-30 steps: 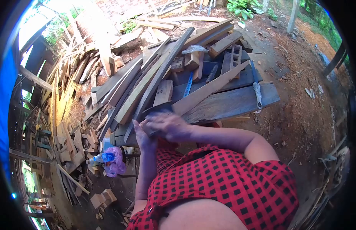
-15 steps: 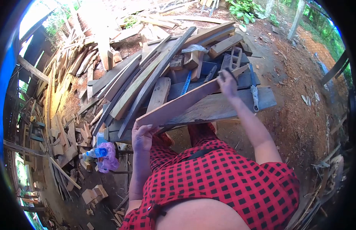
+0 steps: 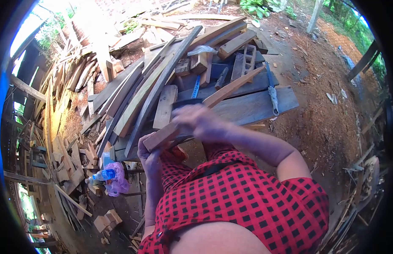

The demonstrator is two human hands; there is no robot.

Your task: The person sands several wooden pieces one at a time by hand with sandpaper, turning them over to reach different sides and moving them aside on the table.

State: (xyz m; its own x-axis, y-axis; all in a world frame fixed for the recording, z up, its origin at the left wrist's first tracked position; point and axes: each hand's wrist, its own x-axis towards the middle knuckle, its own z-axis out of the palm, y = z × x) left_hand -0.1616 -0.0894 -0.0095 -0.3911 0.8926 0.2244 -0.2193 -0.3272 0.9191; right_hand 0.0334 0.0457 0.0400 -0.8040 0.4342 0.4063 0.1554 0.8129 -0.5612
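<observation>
A long, narrow wooden board (image 3: 164, 136) slants across in front of me, its near end toward my body and its far part over the workbench (image 3: 251, 106). My left hand (image 3: 150, 158) is closed around the near end, the thumb along its side. Over the board's near half is my right hand (image 3: 200, 120), smeared by motion. A dark flat piece (image 3: 187, 103) shows at its fingers; its exact kind is not clear. The hand covers part of the board.
Long planks (image 3: 162, 84) and short blocks lie piled on the bench's left and back. A blue-handled tool (image 3: 270, 80) and a blue strip (image 3: 196, 86) rest there. A bottle (image 3: 104, 175) and pink plastic bag (image 3: 118, 182) are at lower left. Wood scraps (image 3: 107, 221) litter the ground.
My right hand has slid from the board's far end toward its near end, along with the dark piece. The board has turned to show its edge, while my left hand keeps its hold.
</observation>
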